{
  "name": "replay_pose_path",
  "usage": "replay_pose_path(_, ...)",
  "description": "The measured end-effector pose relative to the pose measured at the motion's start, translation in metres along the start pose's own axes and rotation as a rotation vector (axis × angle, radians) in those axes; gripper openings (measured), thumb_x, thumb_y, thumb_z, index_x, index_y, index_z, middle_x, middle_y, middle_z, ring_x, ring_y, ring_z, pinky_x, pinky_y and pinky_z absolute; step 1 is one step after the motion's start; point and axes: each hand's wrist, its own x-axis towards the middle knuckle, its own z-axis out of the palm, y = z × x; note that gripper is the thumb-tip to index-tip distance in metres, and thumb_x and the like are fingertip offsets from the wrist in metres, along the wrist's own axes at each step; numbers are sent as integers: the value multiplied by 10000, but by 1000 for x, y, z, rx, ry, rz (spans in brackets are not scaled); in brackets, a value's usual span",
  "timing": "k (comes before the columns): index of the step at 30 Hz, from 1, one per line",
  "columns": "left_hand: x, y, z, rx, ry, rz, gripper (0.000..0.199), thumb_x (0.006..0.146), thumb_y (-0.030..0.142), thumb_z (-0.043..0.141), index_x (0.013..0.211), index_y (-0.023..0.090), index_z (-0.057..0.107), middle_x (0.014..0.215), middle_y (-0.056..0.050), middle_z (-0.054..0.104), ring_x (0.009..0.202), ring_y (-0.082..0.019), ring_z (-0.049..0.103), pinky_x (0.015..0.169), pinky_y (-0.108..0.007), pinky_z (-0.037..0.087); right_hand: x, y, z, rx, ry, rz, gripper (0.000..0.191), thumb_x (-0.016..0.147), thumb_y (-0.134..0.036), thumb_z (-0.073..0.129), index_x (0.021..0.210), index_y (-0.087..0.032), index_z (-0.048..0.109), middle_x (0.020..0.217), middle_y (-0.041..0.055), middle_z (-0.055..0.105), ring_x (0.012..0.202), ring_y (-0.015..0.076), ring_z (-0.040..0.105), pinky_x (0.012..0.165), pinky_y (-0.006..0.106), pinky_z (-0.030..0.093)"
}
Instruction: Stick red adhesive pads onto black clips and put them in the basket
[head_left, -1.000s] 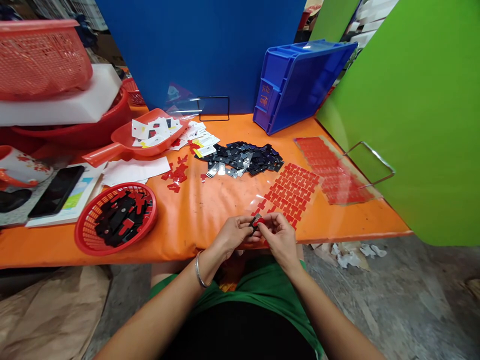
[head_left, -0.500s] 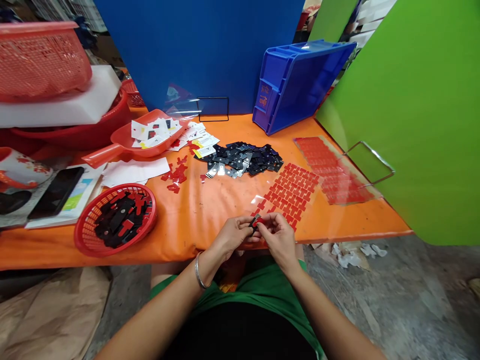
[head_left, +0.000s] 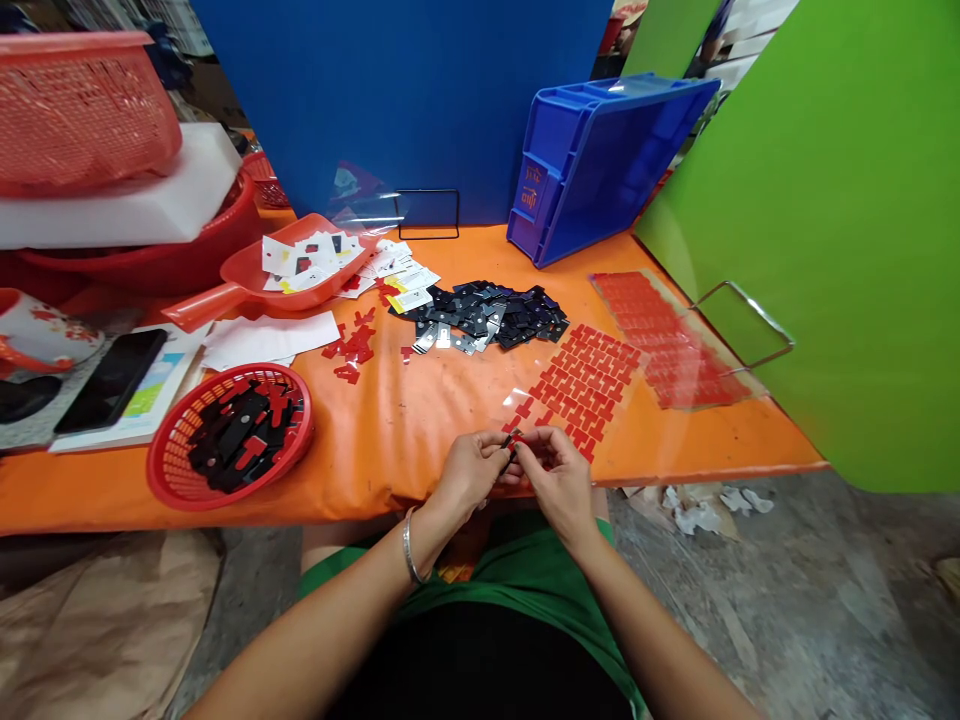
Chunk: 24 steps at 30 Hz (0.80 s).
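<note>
Between my two hands, at the table's front edge, is a small black piece [head_left: 511,441] with a bit of red on it. My left hand [head_left: 474,470] pinches it from the left, and my right hand [head_left: 556,478] has its thumb and fingers closed on it from the right. A sheet of red T-shaped stickers [head_left: 585,385] lies just beyond my right hand. Farther back is a heap of black and silvery pieces [head_left: 487,315]. Loose red pieces [head_left: 354,345] lie left of the heap. A red basket [head_left: 304,445] at the left holds black pieces with red parts.
A red scoop [head_left: 247,280] with white labels lies at the back left, near a phone [head_left: 112,380] and a mug [head_left: 45,330]. The blue crate [head_left: 555,170] leans at the back. A second red sheet [head_left: 667,340] sits by the green panel [head_left: 847,250].
The black piece has tilted to a steeper, narrower angle between my fingers. My left wrist has shifted slightly to the right.
</note>
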Motion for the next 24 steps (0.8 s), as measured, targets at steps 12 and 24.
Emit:
replay_pose_path(12, -2, -2, -1, -61, -41, 39, 114, 785, 125, 620, 888, 84, 643, 689, -61, 689, 590, -129, 665, 600, -212, 542, 9, -6, -7, -153, 70, -159, 137, 837, -318, 553, 800, -193, 595, 998, 84, 509, 794, 167, 558, 602, 282, 500)
replay_pose_path(24, 1, -8, -3, -80, -72, 63, 222, 737, 230, 679, 906, 91, 642, 660, -55, 680, 593, -163, 667, 591, -254, 543, 10, -2, -4, -160, 54, -139, 157, 831, -353, 556, 784, -203, 568, 855, 43, 545, 683, 151, 560, 622, 289, 499)
